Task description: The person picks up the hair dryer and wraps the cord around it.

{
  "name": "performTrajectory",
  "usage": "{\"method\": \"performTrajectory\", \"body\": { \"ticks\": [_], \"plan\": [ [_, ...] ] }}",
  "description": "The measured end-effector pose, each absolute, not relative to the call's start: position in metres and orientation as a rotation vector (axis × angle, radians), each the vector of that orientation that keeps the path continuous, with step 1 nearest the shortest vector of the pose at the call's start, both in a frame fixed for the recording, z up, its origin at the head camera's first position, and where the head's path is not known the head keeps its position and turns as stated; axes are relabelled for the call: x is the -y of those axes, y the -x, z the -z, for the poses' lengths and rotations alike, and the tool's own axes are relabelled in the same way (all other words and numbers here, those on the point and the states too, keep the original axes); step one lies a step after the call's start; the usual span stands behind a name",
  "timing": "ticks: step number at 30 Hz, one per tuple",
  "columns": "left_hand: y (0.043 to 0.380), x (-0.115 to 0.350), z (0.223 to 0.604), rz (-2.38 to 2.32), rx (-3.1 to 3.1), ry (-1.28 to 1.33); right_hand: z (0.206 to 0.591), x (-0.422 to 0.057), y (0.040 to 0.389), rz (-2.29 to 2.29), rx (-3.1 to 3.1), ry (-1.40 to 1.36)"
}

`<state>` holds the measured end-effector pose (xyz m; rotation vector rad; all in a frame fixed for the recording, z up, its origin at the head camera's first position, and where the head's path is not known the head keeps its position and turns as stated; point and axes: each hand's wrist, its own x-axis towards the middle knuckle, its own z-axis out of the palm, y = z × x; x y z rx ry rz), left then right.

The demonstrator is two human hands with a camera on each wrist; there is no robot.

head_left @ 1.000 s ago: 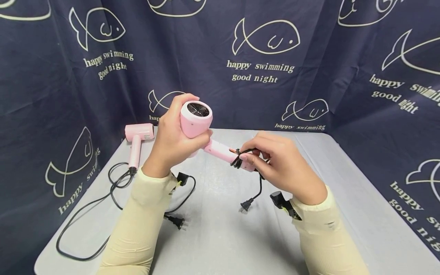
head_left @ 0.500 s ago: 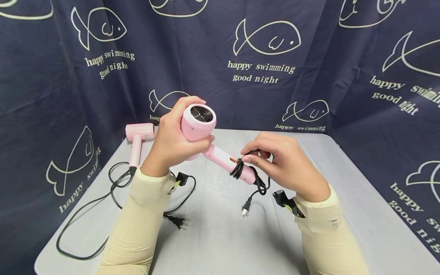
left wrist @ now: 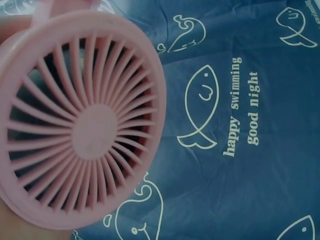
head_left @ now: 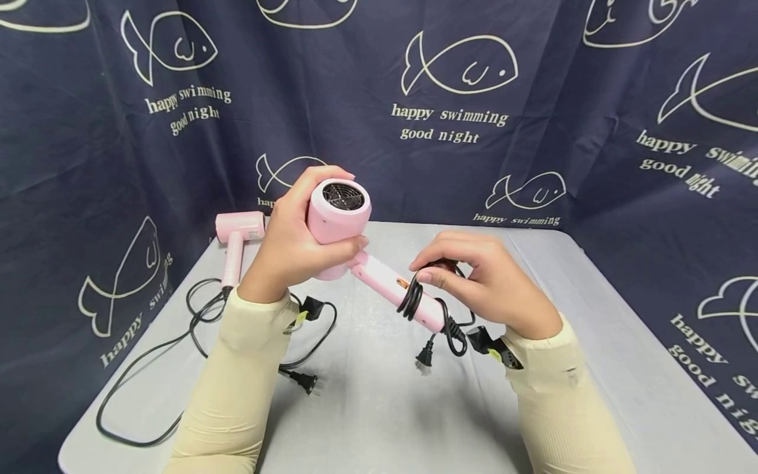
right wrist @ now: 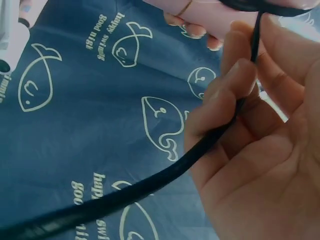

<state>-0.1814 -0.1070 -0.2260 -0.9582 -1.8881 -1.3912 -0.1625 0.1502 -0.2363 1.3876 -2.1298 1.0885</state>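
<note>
To the right of the resting hair dryer (head_left: 237, 228), I have my left hand (head_left: 296, 243) gripping the barrel of a raised pink hair dryer (head_left: 336, 225), while my right hand (head_left: 485, 280) pinches the black power cord (head_left: 410, 301) coiled round its handle (head_left: 379, 278). I judge it best to steady the barrel and guide the cord lightly taut.

Bare left hand (head_left: 296, 240) and right hand (head_left: 488, 280) extend from a creased cream left sleeve (head_left: 227, 388) and a faintly ribbed cream right sleeve (head_left: 574, 408) with a small dark mark (head_left: 571, 375), each cuff (head_left: 260, 317) bearing a blocky black device (head_left: 481, 340) with a yellow-green tab (head_left: 495, 355).
</note>
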Motion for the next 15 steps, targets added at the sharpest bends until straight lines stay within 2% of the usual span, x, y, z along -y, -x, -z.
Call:
{"method": "performTrajectory", "body": {
  "ticks": [7, 15],
  "plan": [
    [0.183, 0.108, 0.226, 1.463, 1.83, 0.998, 0.246, -0.147, 0.174, -1.178, 2.198, -1.404],
    [0.182, 0.106, 0.225, 1.53, 1.782, 0.843, 0.251, -0.146, 0.179, -1.246, 2.274, -1.289]
  ]
}}
